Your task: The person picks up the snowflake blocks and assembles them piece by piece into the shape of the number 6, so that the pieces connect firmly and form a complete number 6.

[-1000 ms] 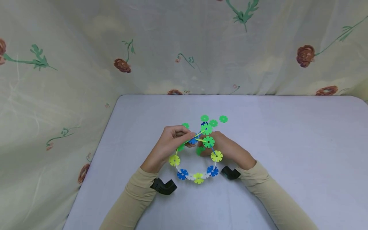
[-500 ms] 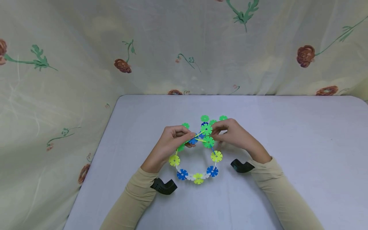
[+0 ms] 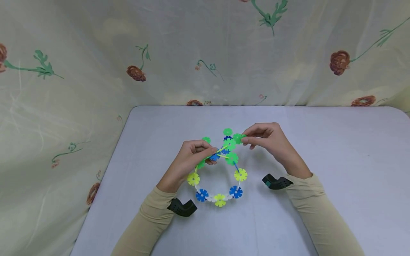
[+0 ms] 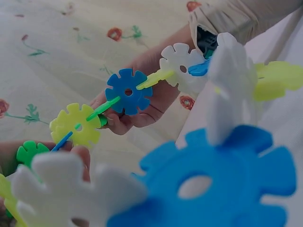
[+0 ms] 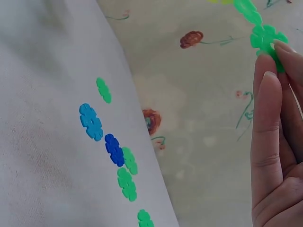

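Note:
A looped chain of interlocking flower-shaped plastic discs, in yellow, white, blue and green, hangs upright between the hands; a yellow disc point(image 3: 220, 200) forms its lowest point. My left hand point(image 3: 195, 156) pinches the chain at its upper left, by a blue disc point(image 3: 214, 155). To the right of the loop's top, my right hand point(image 3: 269, 140) holds a green disc point(image 3: 238, 138) between thumb and fingertips. From the right wrist, that green disc point(image 5: 265, 39) meets another green piece point(image 5: 247, 10); whether they are joined I cannot tell. The left wrist view shows large near discs covering much of the left hand.
Loose discs lie on the white table point(image 3: 320, 149) beyond the chain, among them a green one point(image 3: 227, 131) and a dark blue one point(image 5: 114, 150). A flower-patterned cloth point(image 3: 179, 42) hangs behind the table. Each wrist carries a black camera point(image 3: 182, 207).
My right hand has come out from behind the chain and moved up and to the right, with a green disc now at its fingertips. The left hand keeps its place and grip.

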A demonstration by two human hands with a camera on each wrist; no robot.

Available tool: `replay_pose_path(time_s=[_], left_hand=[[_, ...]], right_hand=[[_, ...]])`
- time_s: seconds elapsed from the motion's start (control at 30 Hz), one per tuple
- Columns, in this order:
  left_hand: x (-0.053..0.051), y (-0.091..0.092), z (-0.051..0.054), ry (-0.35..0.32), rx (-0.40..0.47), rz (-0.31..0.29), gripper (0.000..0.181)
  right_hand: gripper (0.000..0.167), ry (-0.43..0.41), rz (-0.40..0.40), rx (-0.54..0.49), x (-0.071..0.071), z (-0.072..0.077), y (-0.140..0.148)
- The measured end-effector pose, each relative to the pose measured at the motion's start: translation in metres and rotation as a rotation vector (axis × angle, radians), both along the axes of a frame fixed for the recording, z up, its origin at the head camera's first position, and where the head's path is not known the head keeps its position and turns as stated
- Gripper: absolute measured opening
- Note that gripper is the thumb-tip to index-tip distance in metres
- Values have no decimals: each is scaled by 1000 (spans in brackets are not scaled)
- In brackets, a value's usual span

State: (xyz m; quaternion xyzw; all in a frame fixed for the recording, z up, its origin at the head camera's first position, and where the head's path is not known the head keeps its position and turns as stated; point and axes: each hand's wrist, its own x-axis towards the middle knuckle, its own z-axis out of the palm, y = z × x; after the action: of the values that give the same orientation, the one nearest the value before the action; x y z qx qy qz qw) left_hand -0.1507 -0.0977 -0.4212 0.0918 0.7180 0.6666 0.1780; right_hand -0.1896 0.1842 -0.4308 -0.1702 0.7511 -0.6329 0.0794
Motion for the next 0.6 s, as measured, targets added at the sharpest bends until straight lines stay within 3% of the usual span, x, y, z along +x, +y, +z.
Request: replay_pose_path(time_s=[0.3,0.6], left_hand=[[0,1,-1,0,-14,-17,20],[1,2,-2,2,-41,-33,17]], right_hand=[[10,62,77,-14,0,2,0],[10,62,123,60,3,5,3]])
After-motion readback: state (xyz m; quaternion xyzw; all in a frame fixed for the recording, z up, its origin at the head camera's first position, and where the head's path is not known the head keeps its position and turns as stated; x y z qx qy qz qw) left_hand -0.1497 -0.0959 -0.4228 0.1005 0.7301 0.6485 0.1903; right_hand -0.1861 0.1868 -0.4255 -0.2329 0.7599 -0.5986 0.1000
